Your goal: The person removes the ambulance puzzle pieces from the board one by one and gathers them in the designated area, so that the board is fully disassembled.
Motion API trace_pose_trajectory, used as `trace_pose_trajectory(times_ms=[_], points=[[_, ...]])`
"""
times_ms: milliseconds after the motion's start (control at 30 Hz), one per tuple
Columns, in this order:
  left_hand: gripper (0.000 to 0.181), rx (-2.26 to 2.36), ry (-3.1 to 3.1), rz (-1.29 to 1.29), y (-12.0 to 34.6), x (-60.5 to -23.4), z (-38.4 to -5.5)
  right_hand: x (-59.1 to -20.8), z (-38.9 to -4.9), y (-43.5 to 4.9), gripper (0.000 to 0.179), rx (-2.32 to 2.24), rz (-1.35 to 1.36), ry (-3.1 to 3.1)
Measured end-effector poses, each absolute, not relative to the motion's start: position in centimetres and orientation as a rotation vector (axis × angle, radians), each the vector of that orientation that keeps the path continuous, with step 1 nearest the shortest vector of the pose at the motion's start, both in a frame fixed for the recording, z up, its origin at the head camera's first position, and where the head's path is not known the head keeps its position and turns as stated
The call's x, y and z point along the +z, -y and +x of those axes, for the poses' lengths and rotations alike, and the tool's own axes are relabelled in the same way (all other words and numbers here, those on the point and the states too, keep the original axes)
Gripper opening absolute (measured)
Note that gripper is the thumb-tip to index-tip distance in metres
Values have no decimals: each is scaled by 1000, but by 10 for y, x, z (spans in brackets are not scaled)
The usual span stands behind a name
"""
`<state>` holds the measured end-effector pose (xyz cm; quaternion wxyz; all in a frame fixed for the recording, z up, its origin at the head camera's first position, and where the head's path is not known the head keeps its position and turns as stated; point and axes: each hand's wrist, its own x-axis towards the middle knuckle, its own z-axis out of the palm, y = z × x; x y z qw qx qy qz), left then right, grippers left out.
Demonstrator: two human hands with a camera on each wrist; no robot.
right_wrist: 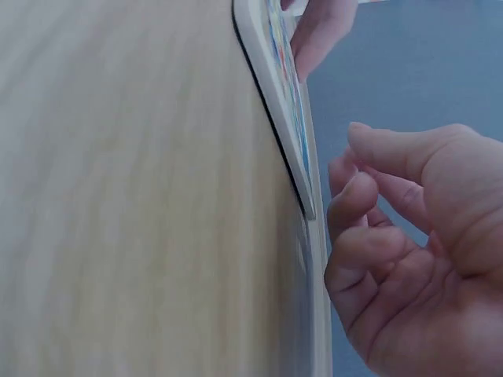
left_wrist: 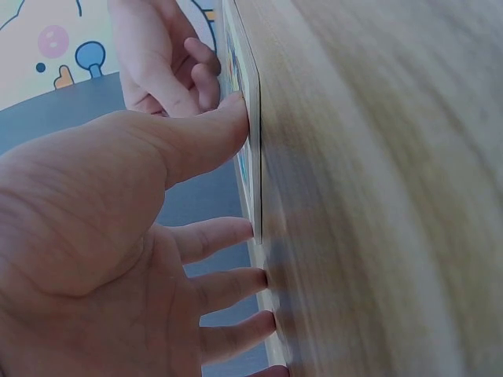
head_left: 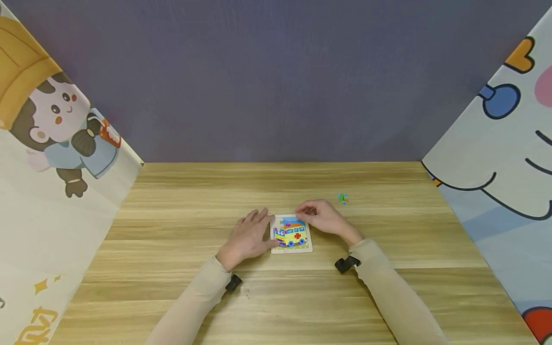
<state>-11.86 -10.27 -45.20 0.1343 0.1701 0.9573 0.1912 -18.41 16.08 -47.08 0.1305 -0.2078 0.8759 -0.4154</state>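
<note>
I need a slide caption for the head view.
Left hand touching an ambulance picture board, right hand at its far right corner, on a wood-grain table.

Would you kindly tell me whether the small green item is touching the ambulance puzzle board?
No; in the head view, the small green item lies on the wooden table, apart from the ambulance puzzle board.

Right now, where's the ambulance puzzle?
In head view, the ambulance puzzle lies on the wooden table, slightly below-right of centre, between left hand and right hand.
</note>
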Motion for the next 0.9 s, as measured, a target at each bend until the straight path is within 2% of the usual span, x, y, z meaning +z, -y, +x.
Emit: trace_pose_trajectory(times_ms=[900], points=[[75, 535, -2787, 500, 103, -453, -119, -471, -181, -110, 18, -1058, -724, -2534]])
